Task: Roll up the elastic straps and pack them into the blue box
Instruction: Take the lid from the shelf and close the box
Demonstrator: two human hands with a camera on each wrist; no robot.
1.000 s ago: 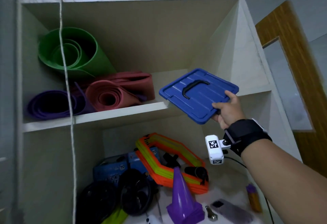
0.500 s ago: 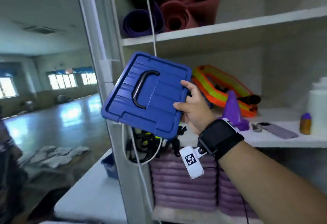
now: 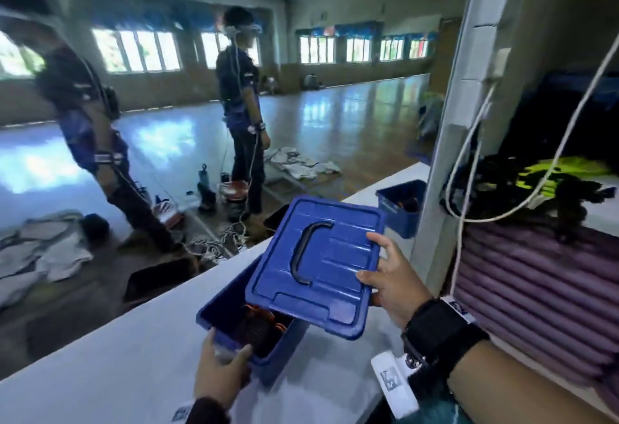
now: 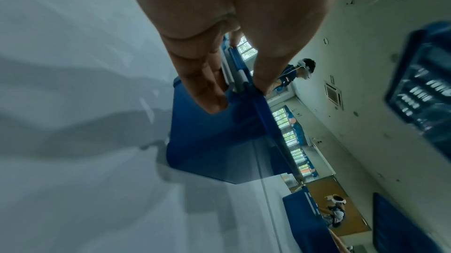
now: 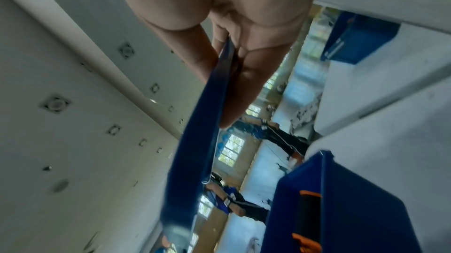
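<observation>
Head view shows the right hand (image 3: 390,284) pinching the blue lid (image 3: 318,262) by its near right edge, thumb on top and fingers beneath, holding it tilted just above the box (image 3: 214,314). The left hand (image 3: 219,375) grips the box's near rim, thumb inside and fingers down the outer wall, steadying it on the white tabletop (image 3: 117,356). Dark rolled straps (image 3: 256,326) with orange trim already lie inside, so the packing looks done and the step in hand is, I judge, closing the box. The next move calls for levelling the lid, squaring its corners with the rim and pressing it down while the left thumb clears out of the way.

Much is hidden. The lid covers most of the box's opening, so how many straps are in it, or how neatly rolled, I cannot tell. A second blue box (image 3: 400,202) stands farther along the tabletop, half behind a shelf post (image 3: 452,122), its contents unclear. Both wrist views are blurred; the right one shows the lid only edge-on.
</observation>
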